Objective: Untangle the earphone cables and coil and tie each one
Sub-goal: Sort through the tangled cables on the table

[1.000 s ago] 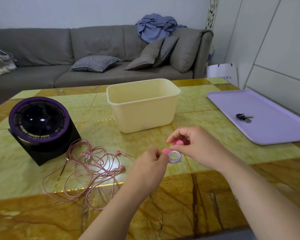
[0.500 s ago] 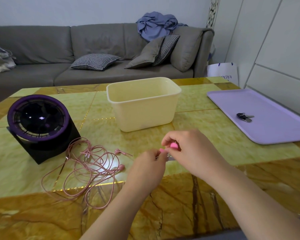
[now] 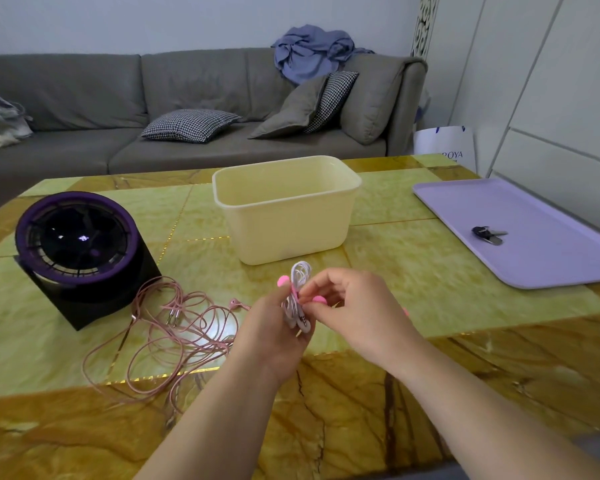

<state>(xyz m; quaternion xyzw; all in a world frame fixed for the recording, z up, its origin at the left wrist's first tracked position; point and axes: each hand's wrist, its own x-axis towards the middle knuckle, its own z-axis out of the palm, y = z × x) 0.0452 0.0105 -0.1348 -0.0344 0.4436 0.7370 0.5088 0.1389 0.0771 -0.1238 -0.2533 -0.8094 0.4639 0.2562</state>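
A small coil of white earphone cable (image 3: 298,292) with bright pink earbuds is held upright above the table between both hands. My left hand (image 3: 271,327) grips the coil's lower part, its jack end poking out by the fingers. My right hand (image 3: 347,306) pinches the coil's middle from the right, next to one pink bud. A loose tangle of pink earphone cables (image 3: 174,323) lies on the table to the left, untouched.
An empty cream plastic tub (image 3: 284,216) stands just behind the hands. A purple and black round fan (image 3: 77,244) sits at the left. A lilac tray (image 3: 534,237) holding keys (image 3: 487,233) lies at the right. A grey sofa is behind the table.
The white coil has turned upright and risen a little. My right hand moved off the top of it and now pinches its middle. The pink tangle has not moved.
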